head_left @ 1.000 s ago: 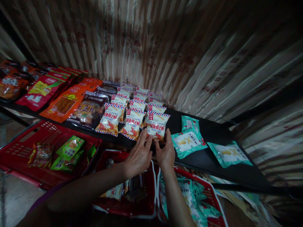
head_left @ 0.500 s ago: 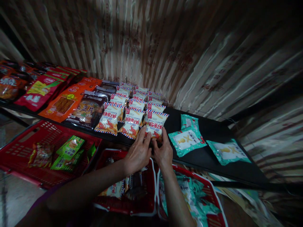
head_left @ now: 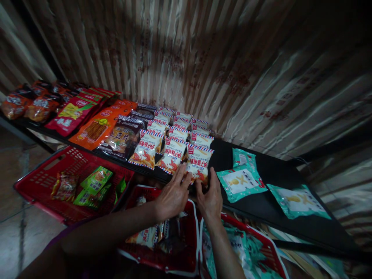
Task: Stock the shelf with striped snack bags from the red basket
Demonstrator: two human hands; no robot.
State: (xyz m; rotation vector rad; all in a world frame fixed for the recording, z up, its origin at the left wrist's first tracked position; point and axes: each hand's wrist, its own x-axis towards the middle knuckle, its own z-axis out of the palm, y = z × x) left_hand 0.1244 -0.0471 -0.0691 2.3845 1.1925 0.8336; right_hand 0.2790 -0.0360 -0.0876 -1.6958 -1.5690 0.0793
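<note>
Three columns of white snack bags with red lettering stand on the black shelf (head_left: 279, 164). At the lower edge of the front right white bag (head_left: 200, 162) are both my hands. My left hand (head_left: 174, 195) touches its left bottom corner with fingers extended and apart. My right hand (head_left: 209, 193) is at its right side, thumb and fingers spread around the bottom corner. The bag rests on the shelf, leaning on those behind. Just right of my right hand lies a teal bag (head_left: 241, 183).
Orange, pink and dark brown bags (head_left: 120, 137) fill the shelf's left part. Another teal bag (head_left: 299, 200) lies at right. Below are a red basket with green packets (head_left: 40, 186), one with white bags (head_left: 186, 257) and one with teal bags (head_left: 277, 252). Striped sheeting hangs behind.
The view has shifted, so the shelf and baskets appear farther right and slightly lower. My right hand's fingers have opened a little away from the front right white bag.
</note>
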